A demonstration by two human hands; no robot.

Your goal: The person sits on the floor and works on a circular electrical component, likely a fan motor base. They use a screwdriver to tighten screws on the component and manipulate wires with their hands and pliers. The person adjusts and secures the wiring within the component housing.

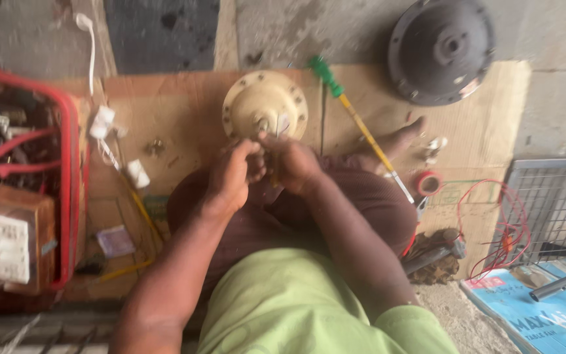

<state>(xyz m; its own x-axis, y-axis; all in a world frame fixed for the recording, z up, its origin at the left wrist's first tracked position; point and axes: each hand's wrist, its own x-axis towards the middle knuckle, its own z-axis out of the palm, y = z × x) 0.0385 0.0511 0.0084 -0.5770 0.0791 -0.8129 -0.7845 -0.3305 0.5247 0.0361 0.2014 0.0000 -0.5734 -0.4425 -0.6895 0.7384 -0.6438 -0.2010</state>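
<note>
Both hands meet in a close pinch over the lap: left hand curled with fingers folded inward, right hand closed against it, thumbs nearly touching. What they pinch is small and thin, seemingly wires or leads running up to the cream round motor housing; motion blur prevents a firm reading of the held item. The housing lies just beyond the fingertips, flat on the cardboard sheet, close enough that its leads reach the grip without lifting it.

Items about the grip:
- Green-handled long tool with yellow shaft, beyond and to the right of the grip, lying diagonally, within the right hand's reach.
- Dark round motor cover, far beyond and to the right, set apart on the concrete.
- Red tape roll, right of the grip, near the bare foot.
- Red wire loop, further right, beside a wire grille.
- White plug blocks and cord, left of the grip.
- Red-framed machine, far left, cut off by the picture edge.

Hidden: fingertips of both hands, the exact contact point, the housing's near rim.
</note>
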